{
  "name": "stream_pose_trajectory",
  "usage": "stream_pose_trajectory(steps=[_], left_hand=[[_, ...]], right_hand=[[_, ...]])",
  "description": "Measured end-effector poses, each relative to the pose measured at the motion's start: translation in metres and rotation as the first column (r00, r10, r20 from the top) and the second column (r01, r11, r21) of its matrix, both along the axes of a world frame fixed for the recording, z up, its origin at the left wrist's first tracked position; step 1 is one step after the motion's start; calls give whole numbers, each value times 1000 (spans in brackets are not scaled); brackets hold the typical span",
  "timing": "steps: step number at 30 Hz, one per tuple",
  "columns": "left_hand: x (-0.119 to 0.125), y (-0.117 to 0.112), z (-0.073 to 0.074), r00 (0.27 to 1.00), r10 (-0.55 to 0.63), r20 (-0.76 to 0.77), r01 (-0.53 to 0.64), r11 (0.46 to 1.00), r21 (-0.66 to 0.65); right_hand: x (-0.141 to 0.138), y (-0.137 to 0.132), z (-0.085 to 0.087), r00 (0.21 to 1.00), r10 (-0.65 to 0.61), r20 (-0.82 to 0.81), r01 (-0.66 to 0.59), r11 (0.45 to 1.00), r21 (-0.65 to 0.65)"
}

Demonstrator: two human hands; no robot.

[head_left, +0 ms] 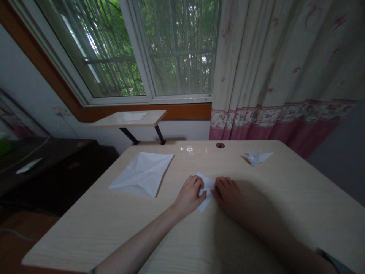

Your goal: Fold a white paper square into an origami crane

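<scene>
A small piece of folded white paper (204,206) lies on the table between my two hands. My left hand (190,193) grips its left side, fingers curled and thumb against the paper. On the right side, my right hand (228,193) has its fingers bent over the paper's edge, with the thumb pointing inward. The middle of the paper shows between my fingertips; the parts beneath the fingers are hidden. To the left lies a larger creased sheet of white paper (144,173), spread out. A folded paper crane (258,156) sits at the back right.
The pale wooden table (176,243) carries a raised shelf (114,121) at its back left, with a paper sheet (134,116) on it. A round cable hole (220,145) is near the back edge. A curtain (256,118) hangs behind, beside the window (176,49).
</scene>
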State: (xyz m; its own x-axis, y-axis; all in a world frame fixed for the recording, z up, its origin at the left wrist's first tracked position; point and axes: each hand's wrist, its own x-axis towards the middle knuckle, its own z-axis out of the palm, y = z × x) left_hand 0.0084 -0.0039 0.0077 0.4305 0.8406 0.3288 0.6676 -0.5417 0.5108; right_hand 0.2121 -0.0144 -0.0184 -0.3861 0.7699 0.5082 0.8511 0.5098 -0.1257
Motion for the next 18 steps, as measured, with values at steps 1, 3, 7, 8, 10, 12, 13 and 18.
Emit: stream_pose_trajectory(steps=[1, 3, 7, 8, 10, 12, 13, 18], left_hand=[[0, 0, -1, 1000, 1, 3, -1, 1000, 1], [0, 1, -2, 1000, 5, 9, -5, 1000, 4], [-1, 0, -1, 1000, -1, 3, 1, 1000, 4], [-1, 0, -1, 1000, -3, 2, 3, 1000, 2], [-1, -1, -1, 1000, -8, 2, 8, 1000, 2], [-2, 0, -1, 1000, -15, 3, 15, 1000, 8], [-3, 0, -1, 1000, -20, 3, 20, 1000, 9], [-6, 3, -1, 999, -50, 3, 50, 999, 8]], right_hand=[[0, 0, 0, 1000, -4, 0, 4, 1000, 0], [0, 0, 3, 1000, -10, 17, 10, 1000, -17], [0, -2, 10, 997, 3, 83, 2, 998, -58], [0, -2, 11, 996, 2, 86, 3, 998, -63], [1, -3, 12, 997, 5, 78, 1, 997, -73], [2, -3, 12, 998, 8, 59, -4, 997, -79], [2, -3, 11, 999, 9, 50, -5, 997, -83], [3, -1, 11, 999, 16, 30, -13, 994, -105]])
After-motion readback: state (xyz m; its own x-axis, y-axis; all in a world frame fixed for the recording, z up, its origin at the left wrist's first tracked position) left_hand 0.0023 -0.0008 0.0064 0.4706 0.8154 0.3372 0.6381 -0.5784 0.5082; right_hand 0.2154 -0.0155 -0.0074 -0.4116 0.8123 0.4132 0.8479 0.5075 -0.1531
